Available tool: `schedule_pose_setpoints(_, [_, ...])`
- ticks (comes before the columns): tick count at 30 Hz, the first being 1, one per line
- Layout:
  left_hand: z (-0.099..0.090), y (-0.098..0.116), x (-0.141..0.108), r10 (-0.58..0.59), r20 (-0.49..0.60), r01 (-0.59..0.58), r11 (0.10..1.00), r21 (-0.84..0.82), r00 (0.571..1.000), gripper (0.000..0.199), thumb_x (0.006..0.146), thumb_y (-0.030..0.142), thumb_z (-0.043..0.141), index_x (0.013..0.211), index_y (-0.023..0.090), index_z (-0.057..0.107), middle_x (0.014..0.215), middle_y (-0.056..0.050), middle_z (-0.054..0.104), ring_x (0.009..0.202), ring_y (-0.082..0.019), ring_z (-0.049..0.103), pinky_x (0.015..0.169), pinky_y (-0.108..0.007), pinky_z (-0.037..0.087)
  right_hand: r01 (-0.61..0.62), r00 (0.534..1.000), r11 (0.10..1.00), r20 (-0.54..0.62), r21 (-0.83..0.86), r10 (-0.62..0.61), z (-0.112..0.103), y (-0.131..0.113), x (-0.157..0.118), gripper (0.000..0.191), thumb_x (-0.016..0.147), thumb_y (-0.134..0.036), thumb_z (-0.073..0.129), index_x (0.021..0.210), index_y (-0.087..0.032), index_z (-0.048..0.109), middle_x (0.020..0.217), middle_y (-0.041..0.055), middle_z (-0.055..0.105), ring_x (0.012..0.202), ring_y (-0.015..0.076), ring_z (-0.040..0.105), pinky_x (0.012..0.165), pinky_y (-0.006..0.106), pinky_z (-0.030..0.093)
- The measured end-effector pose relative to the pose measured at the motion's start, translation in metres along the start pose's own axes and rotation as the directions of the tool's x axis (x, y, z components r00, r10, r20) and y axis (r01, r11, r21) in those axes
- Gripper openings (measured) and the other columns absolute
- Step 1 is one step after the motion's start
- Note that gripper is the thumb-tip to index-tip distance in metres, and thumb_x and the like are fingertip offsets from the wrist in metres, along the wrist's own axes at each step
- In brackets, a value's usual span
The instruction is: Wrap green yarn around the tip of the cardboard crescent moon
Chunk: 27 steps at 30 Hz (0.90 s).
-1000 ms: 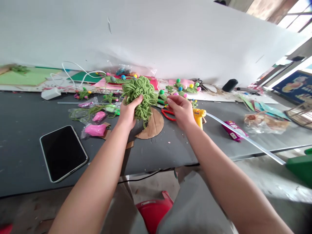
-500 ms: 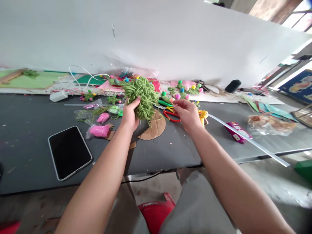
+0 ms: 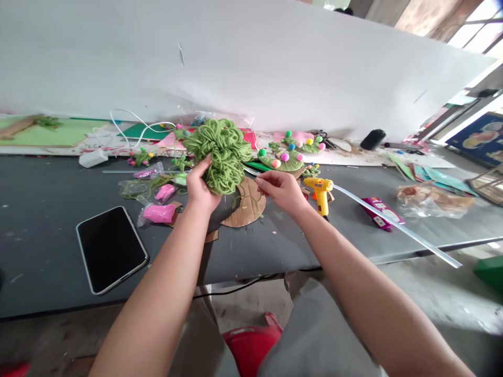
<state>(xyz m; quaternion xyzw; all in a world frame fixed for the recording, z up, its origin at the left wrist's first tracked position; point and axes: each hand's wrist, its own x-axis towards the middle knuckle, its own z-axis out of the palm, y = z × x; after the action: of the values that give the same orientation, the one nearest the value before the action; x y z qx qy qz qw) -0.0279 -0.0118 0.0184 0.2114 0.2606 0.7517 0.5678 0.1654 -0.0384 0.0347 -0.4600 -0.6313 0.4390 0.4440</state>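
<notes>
Tablet (image 3: pixel 112 250) near the front edge of the table (image 3: pixel 251 259), cardboard disc (image 3: pixel 245 213) farther in, right hand (image 3: pixel 283 192) raised at its right side, fingertips drawn close, cannot tell if gripping anything, left hand (image 3: pixel 202 189) clasping green yarn bundle (image 3: pixel 223 152), thumb across its front, loops above the fingers.

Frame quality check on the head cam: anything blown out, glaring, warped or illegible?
Head view: window upper right is blown out; head view: pale glare on the floor, lower right; head view: forearms look stretched, probably wide-angle; head view: loops of the green yarn read clearly, but small print on the purple packet doesn't.
</notes>
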Motion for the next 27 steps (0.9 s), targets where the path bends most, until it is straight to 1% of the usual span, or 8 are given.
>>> schedule_pose_setpoints(3, [-0.008,0.008,0.01,0.051,-0.006,-0.051,0.997,-0.063,0.999,0.021,0.085,0.039,0.063,0.085,0.021,0.075,0.102,-0.007,0.078,0.108,-0.026,0.073,0.088,-0.035,0.063,-0.094,0.988,0.993,-0.116,0.066,0.101,-0.008,0.004,0.004,0.014,0.086,-0.03,0.072,0.081,-0.017,0.069,0.067,-0.0004,0.066,0.061,0.01,0.057,0.063,0.026,0.049])
schedule_pose_setpoints(8, [-0.016,0.023,0.017,0.07,-0.053,-0.077,0.984,-0.161,0.996,0.033,0.089,0.05,0.052,0.087,0.022,0.072,0.107,-0.009,0.077,0.101,-0.026,0.074,0.078,-0.035,0.063,-0.243,0.917,0.945,-0.267,0.22,0.298,-0.014,0.013,0.013,0.015,0.084,-0.018,0.069,0.07,-0.017,0.063,0.057,-0.0018,0.058,0.054,0.0105,0.056,0.055,0.024,0.043])
schedule_pose_setpoints(12, [-0.016,0.036,0.013,0.098,-0.142,-0.126,0.97,-0.206,0.985,0.041,0.093,0.053,0.042,0.096,0.024,0.071,0.102,-0.01,0.076,0.09,-0.026,0.074,0.068,-0.035,0.062,-0.192,0.874,0.93,-0.376,0.312,0.306,-0.018,0.019,0.018,0.018,0.086,-0.02,0.059,0.069,-0.02,0.054,0.057,-0.0036,0.052,0.054,0.0107,0.054,0.054,0.024,0.043])
schedule_pose_setpoints(15, [-0.015,0.043,0.01,0.133,-0.148,-0.165,0.958,-0.235,0.98,0.044,0.096,0.051,0.035,0.105,0.027,0.071,0.099,-0.009,0.075,0.089,-0.025,0.074,0.065,-0.033,0.06,-0.052,0.856,0.897,-0.443,0.439,0.266,-0.018,0.014,0.017,0.016,0.086,-0.021,0.053,0.07,-0.021,0.051,0.068,-0.0017,0.057,0.066,0.0112,0.058,0.063,0.024,0.049])
schedule_pose_setpoints(18, [-0.012,0.043,0.006,0.091,-0.109,-0.116,0.961,-0.25,0.99,0.047,0.097,0.055,0.035,0.111,0.026,0.07,0.096,-0.01,0.074,0.085,-0.026,0.074,0.063,-0.033,0.059,0.054,0.918,0.749,-0.327,0.66,0.222,-0.016,0.001,0.012,0.014,0.084,-0.023,0.052,0.07,-0.022,0.05,0.086,0.0036,0.068,0.086,0.0151,0.067,0.079,0.03,0.055])
schedule_pose_setpoints(20, [-0.009,0.038,0.004,0.027,-0.068,-0.043,0.969,-0.245,0.997,0.051,0.096,0.059,0.036,0.113,0.025,0.07,0.093,-0.011,0.074,0.079,-0.025,0.072,0.06,-0.034,0.058,0.031,0.963,0.693,-0.207,0.72,0.172,-0.014,-0.01,0.006,0.021,0.088,-0.028,0.051,0.069,-0.023,0.045,0.078,0.0029,0.065,0.081,0.0157,0.067,0.079,0.032,0.055])
schedule_pose_setpoints(24, [-0.008,0.027,0.0,-0.059,0.052,0.07,0.967,-0.243,0.997,0.061,0.097,0.064,0.03,0.119,0.022,0.069,0.096,-0.013,0.073,0.085,-0.026,0.073,0.067,-0.036,0.061,-0.111,0.989,0.793,-0.016,0.599,0.15,-0.01,-0.027,-0.005,0.039,0.095,-0.044,0.058,0.069,-0.025,0.036,0.052,-0.0093,0.023,0.044,0.0095,0.025,0.05,0.027,0.035])
schedule_pose_setpoints(27, [-0.014,0.023,0.0,-0.08,0.125,0.11,0.96,-0.256,0.989,0.062,0.097,0.066,0.03,0.123,0.022,0.066,0.104,-0.013,0.074,0.098,-0.027,0.073,0.08,-0.04,0.062,-0.117,0.993,0.944,0.042,0.308,0.109,-0.006,-0.026,-0.01,0.037,0.088,-0.054,0.071,0.077,-0.025,0.05,0.055,-0.01,0.025,0.047,0.0088,0.018,0.047,0.028,0.02])
